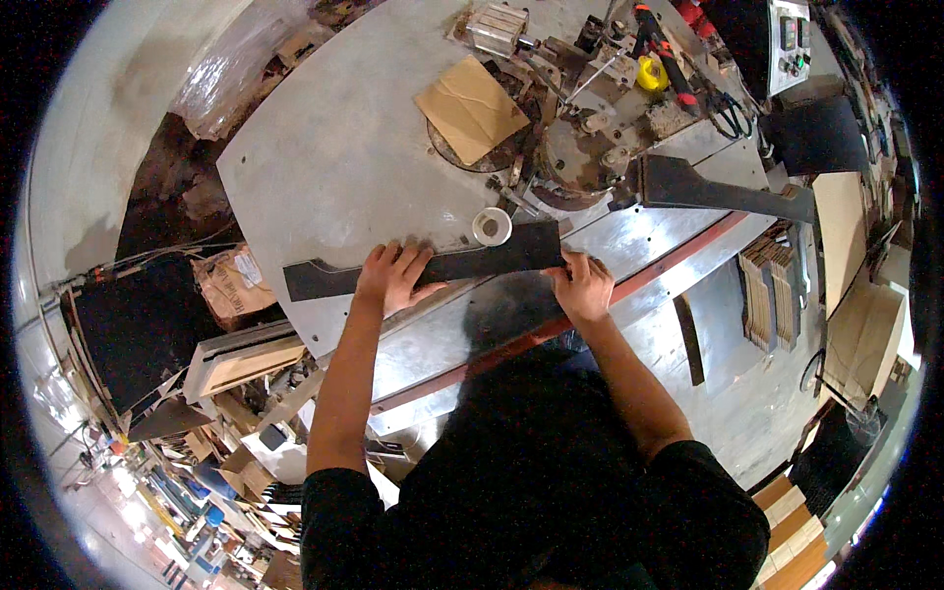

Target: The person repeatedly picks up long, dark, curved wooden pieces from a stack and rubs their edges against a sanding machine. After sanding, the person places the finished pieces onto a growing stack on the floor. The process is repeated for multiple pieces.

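A long, flat dark board (pixel 492 255) lies across the metal machine table (pixel 334 167), its left part cut with a shallow curve along the far edge. Toward its left part, my left hand (pixel 395 277) has its fingers over the top and the thumb along the near edge. My right hand (pixel 582 287) grips the board's right end corner, with fingers bent around it. Just beyond the board's far edge stands a round white ring-shaped piece (pixel 492 227), between my two hands. The undersides of both hands are hidden.
Beyond the board are a cardboard piece (pixel 472 108), greasy machine parts (pixel 575 152), a yellow tape measure (pixel 651 74) and a red-and-black tool (pixel 669 59). A dark shaped arm (pixel 723 193) lies to the right, near stacked curved pieces (pixel 770 290). A red strip (pixel 678 258) edges the table.
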A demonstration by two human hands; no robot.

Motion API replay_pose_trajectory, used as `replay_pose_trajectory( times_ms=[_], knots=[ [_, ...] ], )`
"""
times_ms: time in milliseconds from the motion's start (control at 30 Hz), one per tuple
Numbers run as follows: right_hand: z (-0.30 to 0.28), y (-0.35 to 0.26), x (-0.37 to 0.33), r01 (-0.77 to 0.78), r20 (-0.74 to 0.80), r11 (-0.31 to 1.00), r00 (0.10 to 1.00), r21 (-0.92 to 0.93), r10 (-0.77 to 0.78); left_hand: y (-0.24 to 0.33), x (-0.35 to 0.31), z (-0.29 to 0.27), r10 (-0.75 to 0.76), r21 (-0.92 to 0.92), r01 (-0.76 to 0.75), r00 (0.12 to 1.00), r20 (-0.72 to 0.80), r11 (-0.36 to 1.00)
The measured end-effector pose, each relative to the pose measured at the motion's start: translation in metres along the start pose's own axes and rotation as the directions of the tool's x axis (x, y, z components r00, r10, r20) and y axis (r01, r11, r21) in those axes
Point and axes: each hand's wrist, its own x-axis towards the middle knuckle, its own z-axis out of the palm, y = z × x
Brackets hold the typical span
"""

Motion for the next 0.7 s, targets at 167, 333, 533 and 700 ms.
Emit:
replay_pose_trajectory(
  times_ms=[167, 333, 533, 700],
  knots=[
    [0.004, -0.003, -0.003, 0.0, -0.016, 1.0, 1.0, 0.018, 0.0, -0.006, -0.006, 0.004, 0.018, -0.033, -0.019, 1.0, -0.026, 0.999],
    [0.004, -0.016, -0.006, 0.046, 0.004, 0.998, 0.999, 0.039, -0.046, -0.009, -0.033, 0.01, -0.005, -0.014, 0.004, 0.999, -0.054, 1.0],
    [0.017, -0.034, -0.006, 0.054, 0.008, 0.998, 0.998, 0.04, -0.054, 0.005, -0.058, -0.003, -0.184, -0.021, 0.184, 0.982, -0.034, 0.983],
    [0.031, -0.046, -0.009, 0.076, 0.018, 0.996, 0.997, 0.043, -0.077, 0.001, -0.101, -0.005, -0.401, -0.068, 0.398, 0.915, -0.042, 0.915]
  ],
)
